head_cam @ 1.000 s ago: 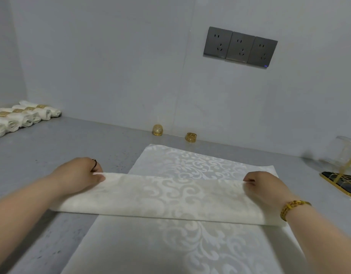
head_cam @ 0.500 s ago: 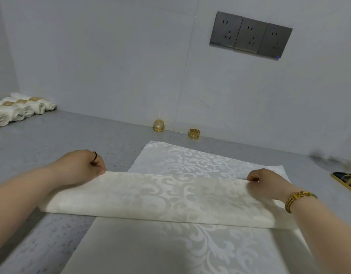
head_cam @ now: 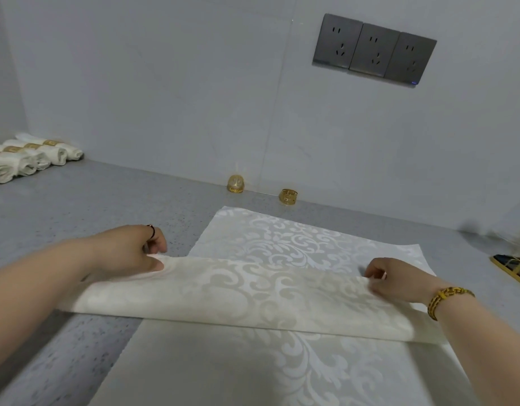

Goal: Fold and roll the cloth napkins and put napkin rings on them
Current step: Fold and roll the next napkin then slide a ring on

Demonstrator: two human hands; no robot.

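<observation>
A white damask cloth napkin (head_cam: pixel 282 244) lies spread on the grey counter (head_cam: pixel 77 206). Its near part is lifted and folded over into a raised flap (head_cam: pixel 253 291) across the middle. My left hand (head_cam: pixel 127 250) pinches the flap's left corner. My right hand (head_cam: pixel 396 279) pinches the right corner of the same flap; a gold bracelet sits on that wrist. Two gold napkin rings (head_cam: pixel 235 184) (head_cam: pixel 288 196) stand at the back by the wall, beyond the napkin.
Several rolled napkins with gold rings (head_cam: pixel 33 156) lie in a row at the far left. A gold-edged tray with a clear container (head_cam: pixel 513 268) sits at the right edge. Grey power sockets (head_cam: pixel 373 49) are on the wall.
Both hands still hold the flap's corners. They have carried the flap slightly farther from me over the napkin, and the camera has tilted a little.
</observation>
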